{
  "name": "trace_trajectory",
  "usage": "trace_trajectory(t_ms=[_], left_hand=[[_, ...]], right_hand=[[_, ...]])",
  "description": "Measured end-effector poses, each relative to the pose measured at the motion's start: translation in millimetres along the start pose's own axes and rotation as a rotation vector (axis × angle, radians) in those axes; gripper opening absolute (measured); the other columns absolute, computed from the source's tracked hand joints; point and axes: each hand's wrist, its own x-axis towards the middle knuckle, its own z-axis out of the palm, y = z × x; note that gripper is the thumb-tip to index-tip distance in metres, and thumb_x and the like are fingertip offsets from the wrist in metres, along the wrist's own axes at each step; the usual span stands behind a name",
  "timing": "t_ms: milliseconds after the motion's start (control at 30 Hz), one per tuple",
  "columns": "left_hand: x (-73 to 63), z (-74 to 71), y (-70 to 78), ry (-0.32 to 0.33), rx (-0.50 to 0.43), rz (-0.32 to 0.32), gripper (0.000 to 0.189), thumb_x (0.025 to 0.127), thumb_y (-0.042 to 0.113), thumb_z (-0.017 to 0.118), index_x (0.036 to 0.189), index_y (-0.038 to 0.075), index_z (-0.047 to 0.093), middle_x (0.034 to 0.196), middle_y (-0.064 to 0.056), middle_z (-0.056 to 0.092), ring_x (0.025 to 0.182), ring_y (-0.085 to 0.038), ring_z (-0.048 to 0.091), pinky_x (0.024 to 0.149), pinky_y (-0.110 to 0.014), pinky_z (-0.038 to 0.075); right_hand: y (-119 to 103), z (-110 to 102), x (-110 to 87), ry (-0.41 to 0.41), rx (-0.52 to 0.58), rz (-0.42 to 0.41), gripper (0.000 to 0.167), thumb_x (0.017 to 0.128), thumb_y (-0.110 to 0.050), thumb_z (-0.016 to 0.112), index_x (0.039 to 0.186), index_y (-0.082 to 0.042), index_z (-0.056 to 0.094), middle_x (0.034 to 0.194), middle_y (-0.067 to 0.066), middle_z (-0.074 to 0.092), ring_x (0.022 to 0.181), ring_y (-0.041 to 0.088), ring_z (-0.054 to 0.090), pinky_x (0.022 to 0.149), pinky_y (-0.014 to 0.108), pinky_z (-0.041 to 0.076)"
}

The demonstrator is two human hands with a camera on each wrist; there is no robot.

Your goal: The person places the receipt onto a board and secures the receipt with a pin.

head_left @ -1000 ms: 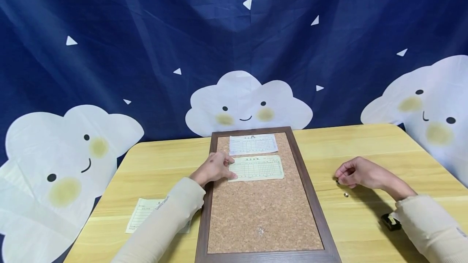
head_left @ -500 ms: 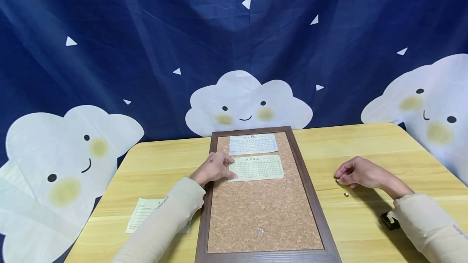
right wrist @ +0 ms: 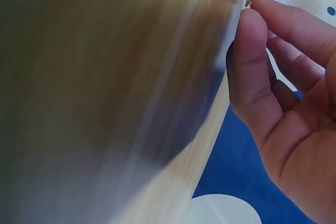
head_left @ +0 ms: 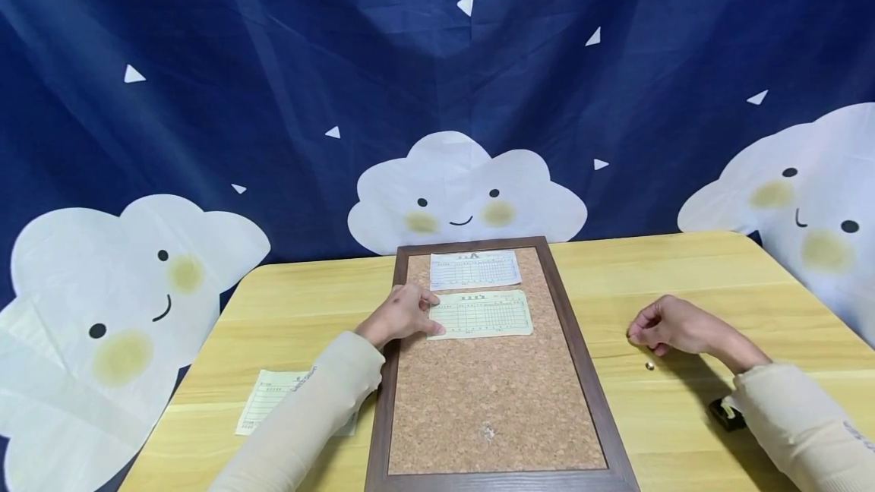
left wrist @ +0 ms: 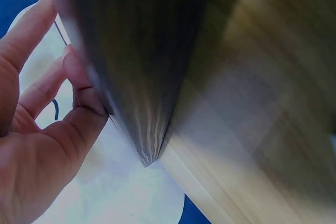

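My left hand point(head_left: 403, 315) touches the left edge of a pale green printed slip point(head_left: 481, 314), thumb and forefinger spread apart on it. The slip lies on a cork board point(head_left: 492, 393) with a dark wooden frame, below a whitish printed slip point(head_left: 475, 270). In the left wrist view the board's frame point(left wrist: 131, 77) hides the fingertips and the slip. To the right of the board, my right hand point(head_left: 673, 325) pinches a small brass-coloured thumbtack point(right wrist: 249, 1) between thumb and forefinger, low over the table. Another shiny tack point(head_left: 649, 365) lies just in front of that hand.
Another pale green slip point(head_left: 263, 401) lies left of the board, partly behind the left sleeve point(head_left: 317, 401). A small black object point(head_left: 727, 414) with a yellowish part sits beside the right sleeve point(head_left: 800, 424). A blue cloud-patterned curtain point(head_left: 307, 59) hangs behind the wooden table point(head_left: 314, 302).
A small tack showed under the right fingertips at the table before; now it is hidden in their pinch in the head view. The left hand and the slips have stayed in place.
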Motion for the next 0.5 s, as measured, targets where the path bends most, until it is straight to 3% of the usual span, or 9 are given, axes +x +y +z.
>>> trace_trajectory(t_ms=[300,500], left_hand=[[-0.7,-0.5,-0.1,0.006,0.004,0.003,0.053,0.072,0.014,0.092,0.120,0.003,0.072,0.088,-0.001,0.060,0.083,-0.017,0.051,0.078,-0.032,0.046],[0.0,-0.4,-0.6,0.007,0.010,0.009,0.053,0.072,0.015,0.092,0.120,0.003,0.072,0.091,-0.001,0.060,0.085,-0.017,0.052,0.079,-0.033,0.047]], right_hand=[[-3.1,-1.0,1.8,-0.021,0.083,-0.015,0.011,0.094,0.003,0.062,0.096,0.012,0.068,0.080,0.010,0.062,0.067,0.012,0.055,0.064,0.029,0.056],[-1.5,-2.3,3.5,-0.032,0.128,-0.016,0.015,0.094,0.002,0.061,0.099,0.016,0.065,0.093,0.012,0.068,0.079,0.013,0.064,0.073,0.032,0.059]])
